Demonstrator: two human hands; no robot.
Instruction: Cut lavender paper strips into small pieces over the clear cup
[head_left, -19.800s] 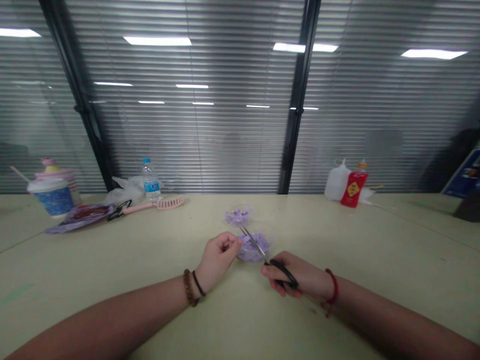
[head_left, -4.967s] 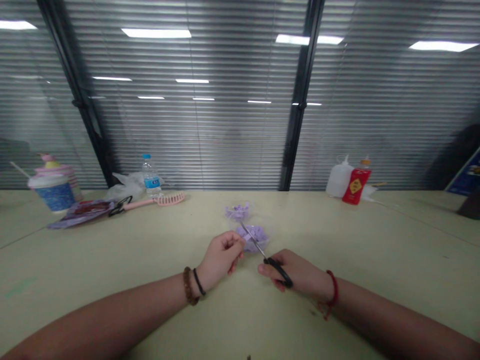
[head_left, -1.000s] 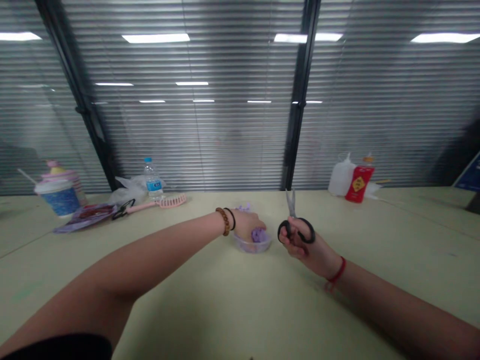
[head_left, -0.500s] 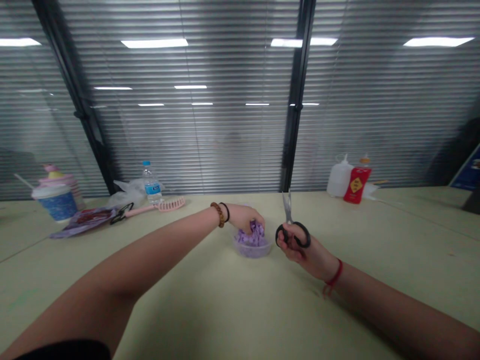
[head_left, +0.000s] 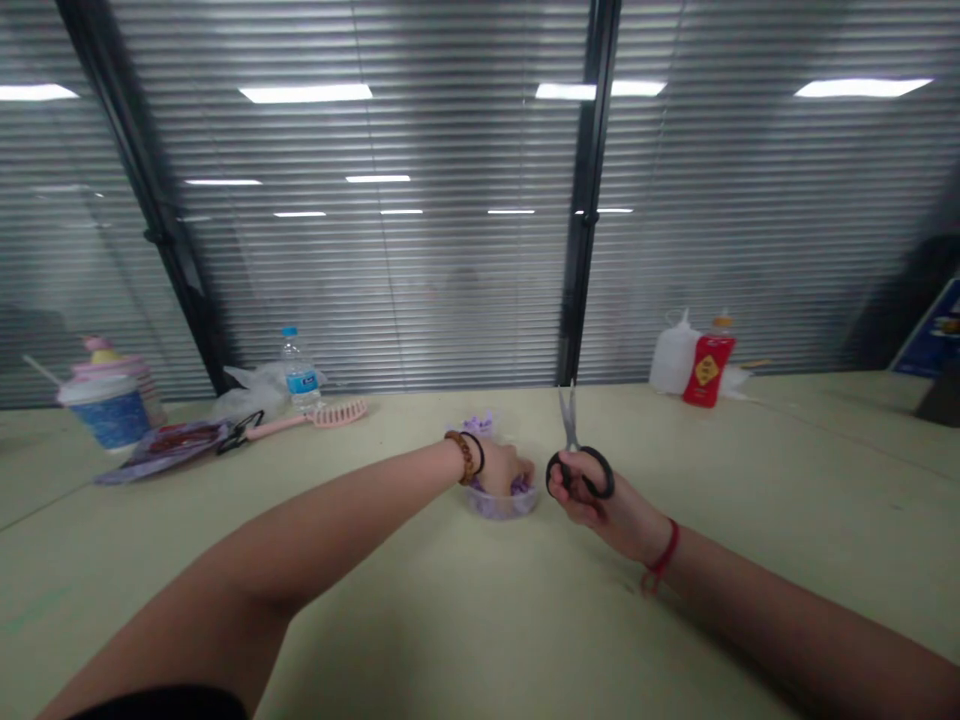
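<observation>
My left hand (head_left: 501, 470) reaches down into a clear round plastic bowl (head_left: 504, 508), its fingers curled in among crumpled purple paper scraps (head_left: 523, 485); the fingertips are hidden. More purple scraps (head_left: 478, 425) show just behind that wrist, in what looks like a second clear container or lid. To the right of the bowl, my right hand (head_left: 589, 495) is closed around the black handles of a pair of scissors (head_left: 570, 425). The blades point up and are slightly apart, away from the paper.
At the left stand a blue cup (head_left: 112, 415), a purple packet (head_left: 169, 450), a pink hairbrush (head_left: 337, 413), and a water bottle (head_left: 301, 380). A white squeeze bottle (head_left: 673, 358) and a red bottle (head_left: 707, 372) stand back right, before the blinds.
My left hand has moved down into the bowl with the purple scraps it was lifting, uncovering the scraps behind it. My right hand still holds the scissors upright, almost unmoved.
</observation>
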